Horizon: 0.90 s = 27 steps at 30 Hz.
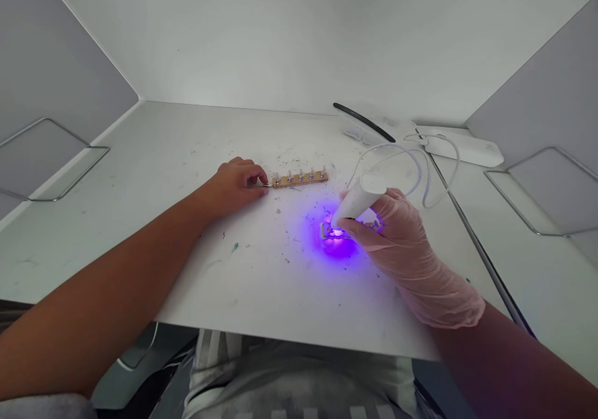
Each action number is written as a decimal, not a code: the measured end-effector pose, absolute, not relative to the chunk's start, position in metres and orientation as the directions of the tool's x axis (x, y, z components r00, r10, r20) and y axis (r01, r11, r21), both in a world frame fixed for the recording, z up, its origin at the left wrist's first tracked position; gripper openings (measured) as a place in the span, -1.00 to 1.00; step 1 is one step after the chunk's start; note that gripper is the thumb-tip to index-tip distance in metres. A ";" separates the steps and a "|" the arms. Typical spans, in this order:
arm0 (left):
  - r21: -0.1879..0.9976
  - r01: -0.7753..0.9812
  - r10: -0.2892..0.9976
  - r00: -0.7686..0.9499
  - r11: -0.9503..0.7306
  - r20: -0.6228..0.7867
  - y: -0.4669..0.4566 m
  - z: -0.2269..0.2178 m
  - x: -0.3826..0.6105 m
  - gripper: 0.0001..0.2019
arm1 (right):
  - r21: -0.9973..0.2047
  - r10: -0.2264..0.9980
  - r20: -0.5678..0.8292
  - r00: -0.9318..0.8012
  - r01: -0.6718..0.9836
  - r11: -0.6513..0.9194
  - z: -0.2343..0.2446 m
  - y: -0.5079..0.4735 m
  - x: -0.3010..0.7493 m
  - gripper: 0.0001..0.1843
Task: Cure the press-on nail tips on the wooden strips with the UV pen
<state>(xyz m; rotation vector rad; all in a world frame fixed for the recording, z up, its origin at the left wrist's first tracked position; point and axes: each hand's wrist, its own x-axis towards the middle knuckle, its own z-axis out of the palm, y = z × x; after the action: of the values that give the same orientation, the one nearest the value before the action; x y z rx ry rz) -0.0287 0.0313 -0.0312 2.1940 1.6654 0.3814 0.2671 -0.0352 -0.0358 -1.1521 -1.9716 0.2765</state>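
Observation:
In a thin translucent glove, my right hand (390, 232) is closed around a white hand-held UV lamp (359, 195). The lamp points down and throws bright violet light on a second strip (326, 233) lying under it; my fingers and the lamp hide much of that strip. My bare left hand (240, 182) rests on the table, thumb and forefinger closed on a thin metal piece (265, 186). Its tip reaches the left end of a tan strip (301, 180) that carries several small, clear upright pieces. Whether the metal touches the strip I cannot tell.
A white cable (420, 170) loops over the table's right side. Behind it lie a white device (462, 148), a black curved bar (364, 122) and clear plastic. A dark seam (481, 244) crosses the white table (261, 288). Wire frames (523, 213) stand at both sides.

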 end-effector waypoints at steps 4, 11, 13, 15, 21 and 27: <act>0.490 0.840 0.970 0.236 -0.233 0.057 0.025 -0.025 -0.031 -0.83 | -0.572 0.809 0.532 -0.250 0.598 0.561 -0.036 -0.036 0.267 -0.90; 0.862 0.501 0.901 0.406 -0.077 -0.155 0.016 -0.008 -0.035 -0.95 | -0.578 0.812 0.528 -0.247 0.596 0.557 -0.036 -0.034 0.267 -0.91; 0.886 0.463 0.834 0.482 0.017 -0.268 0.018 -0.008 -0.036 -0.92 | -0.579 0.815 0.526 -0.243 0.600 0.553 -0.036 -0.035 0.267 -0.92; 0.891 0.444 0.782 0.521 0.094 -0.342 0.020 -0.010 -0.037 -0.89 | -0.574 0.821 0.521 -0.236 0.614 0.541 -0.035 -0.036 0.267 -0.92; 0.890 0.427 0.760 0.521 0.162 -0.388 0.023 -0.013 -0.041 -0.88 | -0.557 0.809 0.543 -0.226 0.624 0.548 -0.034 -0.037 0.267 -0.92; 0.865 0.490 0.757 0.523 0.107 -0.391 0.024 -0.012 -0.040 -0.87 | -0.590 0.819 0.530 -0.220 0.598 0.543 -0.035 -0.038 0.267 -0.92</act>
<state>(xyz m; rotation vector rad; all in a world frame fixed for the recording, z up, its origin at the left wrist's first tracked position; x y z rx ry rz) -0.0402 0.0238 -0.0122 1.5421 1.1115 0.2729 0.2670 -0.0378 -0.0353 -1.1516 -1.9284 0.3275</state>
